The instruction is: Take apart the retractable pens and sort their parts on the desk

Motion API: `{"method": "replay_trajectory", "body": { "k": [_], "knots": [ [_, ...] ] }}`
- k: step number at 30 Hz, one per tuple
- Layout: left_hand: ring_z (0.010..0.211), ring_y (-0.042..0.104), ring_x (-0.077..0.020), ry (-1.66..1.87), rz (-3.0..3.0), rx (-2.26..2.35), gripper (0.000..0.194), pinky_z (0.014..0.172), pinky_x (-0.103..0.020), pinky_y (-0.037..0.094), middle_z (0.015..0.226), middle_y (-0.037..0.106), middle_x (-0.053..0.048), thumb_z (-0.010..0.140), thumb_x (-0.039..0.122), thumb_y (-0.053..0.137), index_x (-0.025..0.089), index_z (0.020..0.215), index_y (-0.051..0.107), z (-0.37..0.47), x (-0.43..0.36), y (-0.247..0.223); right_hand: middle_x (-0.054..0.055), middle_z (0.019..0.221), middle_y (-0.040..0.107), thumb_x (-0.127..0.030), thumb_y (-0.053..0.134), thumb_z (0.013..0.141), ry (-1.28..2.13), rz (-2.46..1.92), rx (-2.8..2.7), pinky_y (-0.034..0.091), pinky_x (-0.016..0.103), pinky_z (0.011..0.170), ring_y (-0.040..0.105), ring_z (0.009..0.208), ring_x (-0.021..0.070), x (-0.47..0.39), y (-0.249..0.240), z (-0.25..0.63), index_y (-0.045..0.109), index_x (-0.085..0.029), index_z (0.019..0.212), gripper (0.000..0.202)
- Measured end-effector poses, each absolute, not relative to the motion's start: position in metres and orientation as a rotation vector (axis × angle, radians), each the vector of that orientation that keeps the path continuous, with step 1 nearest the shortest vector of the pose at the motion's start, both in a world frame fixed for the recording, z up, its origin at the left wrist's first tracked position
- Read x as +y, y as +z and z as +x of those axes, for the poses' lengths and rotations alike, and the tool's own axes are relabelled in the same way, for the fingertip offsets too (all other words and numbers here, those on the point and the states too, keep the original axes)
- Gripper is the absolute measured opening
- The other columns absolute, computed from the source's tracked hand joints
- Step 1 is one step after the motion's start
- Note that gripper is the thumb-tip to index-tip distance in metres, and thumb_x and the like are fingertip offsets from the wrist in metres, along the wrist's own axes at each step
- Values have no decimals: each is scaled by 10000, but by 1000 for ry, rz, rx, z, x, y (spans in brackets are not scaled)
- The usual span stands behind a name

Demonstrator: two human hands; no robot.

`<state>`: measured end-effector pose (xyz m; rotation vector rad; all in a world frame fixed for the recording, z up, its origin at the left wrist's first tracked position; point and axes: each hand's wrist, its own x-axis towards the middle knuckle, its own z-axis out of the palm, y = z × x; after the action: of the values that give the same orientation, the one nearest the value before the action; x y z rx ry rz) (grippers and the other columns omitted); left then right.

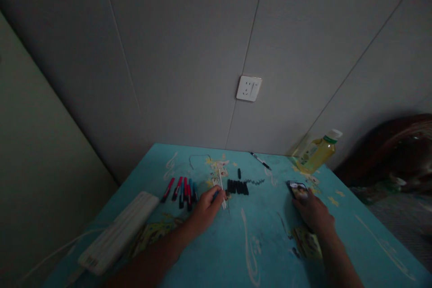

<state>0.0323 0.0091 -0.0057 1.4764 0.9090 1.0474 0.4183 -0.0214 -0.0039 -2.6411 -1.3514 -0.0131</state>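
Observation:
My left hand (209, 202) is closed near the middle of the table, with a small dark blue item (216, 195) between its fingers. A thin white stick (221, 180) lies or stands beside those fingers; its contact with them is unclear. My right hand (313, 211) is wrapped round a dark phone (299, 190) with a lit screen. Left of my left hand lie several pink and blue markers (185, 191) with dark ends. Several short black pieces (237, 187) sit in a row just to its right, with another black piece (239, 173) above them.
A long white power strip (118, 234) lies at the left of the turquoise table (216, 261). At the back right stands a tilted-looking bottle of yellow liquid (315, 155). A black and white pen (259, 160) rests near the wall, below a socket (249, 88).

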Motion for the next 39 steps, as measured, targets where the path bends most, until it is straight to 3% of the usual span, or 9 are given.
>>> {"method": "replay_trajectory", "body": {
  "k": [2, 4, 6, 8, 13, 20, 25, 29, 39],
  "knots": [
    [606, 426, -106, 1065, 1578, 933, 339, 571, -206, 344, 659, 456, 44, 959, 470, 465, 173, 815, 546, 30, 9, 2, 225, 1479, 395, -545, 547, 840, -108, -2475, -1475, 361, 624, 991, 446, 1299, 427, -16, 8, 381, 453, -193, 1425, 689],
    [658, 466, -117, 1077, 1684, 959, 337, 626, -217, 376, 689, 490, 32, 968, 445, 454, 171, 794, 545, 29, 9, 6, 196, 1446, 451, -485, 565, 863, -9, -2102, -1692, 378, 535, 1030, 465, 1296, 369, -12, 26, 329, 552, -191, 1335, 557],
    [671, 495, -123, 1067, 1790, 984, 337, 653, -226, 397, 690, 516, 27, 982, 423, 433, 171, 791, 549, 28, 10, 7, 139, 1272, 610, -432, 510, 929, 280, -1629, -1879, 443, 412, 990, 582, 1158, 271, -8, 45, 272, 616, -207, 1243, 400],
    [711, 554, -137, 1035, 1890, 992, 311, 700, -245, 433, 747, 589, 7, 994, 398, 418, 171, 861, 582, 28, 10, 5, 99, 1141, 669, -405, 499, 957, 508, -1318, -1943, 484, 351, 910, 628, 1028, 225, -6, 59, 225, 651, -228, 1178, 322],
    [975, 648, -196, 902, 2100, 1031, 274, 881, -315, 471, 1084, 686, -71, 1013, 335, 391, 198, 1160, 578, 30, 7, 0, 53, 823, 669, -388, 559, 936, 612, -1194, -1835, 476, 291, 748, 606, 785, 188, 3, 49, 189, 702, -192, 847, 258],
    [766, 635, -164, 724, 2210, 1157, 239, 698, -263, 444, 857, 666, -16, 1026, 317, 341, 214, 1026, 557, 31, -6, 12, 49, 882, 716, -440, 640, 882, 955, -1218, -1358, 491, 308, 794, 649, 852, 215, 2, 25, 212, 726, -176, 955, 287],
    [762, 616, -149, 774, 2146, 1066, 222, 696, -252, 422, 857, 643, -13, 1032, 296, 322, 213, 1000, 525, 30, -7, 15, 46, 908, 734, -397, 701, 846, 1067, -1171, -1299, 499, 319, 806, 663, 865, 214, -4, 23, 208, 747, -201, 959, 231],
    [778, 615, -152, 789, 2115, 1070, 215, 712, -259, 420, 858, 633, -12, 1032, 304, 325, 212, 1005, 517, 28, -3, 13, 44, 954, 732, -366, 687, 863, 970, -1178, -1287, 492, 322, 838, 658, 900, 208, -9, 23, 206, 749, -218, 969, 192],
    [733, 613, -157, 728, 2162, 1076, 258, 684, -259, 434, 817, 640, -18, 1027, 332, 342, 212, 977, 565, 29, -3, 6, 37, 889, 722, -368, 668, 870, 912, -1190, -1246, 509, 310, 749, 645, 805, 194, -9, 27, 207, 739, -216, 981, 201]
  ]
}}
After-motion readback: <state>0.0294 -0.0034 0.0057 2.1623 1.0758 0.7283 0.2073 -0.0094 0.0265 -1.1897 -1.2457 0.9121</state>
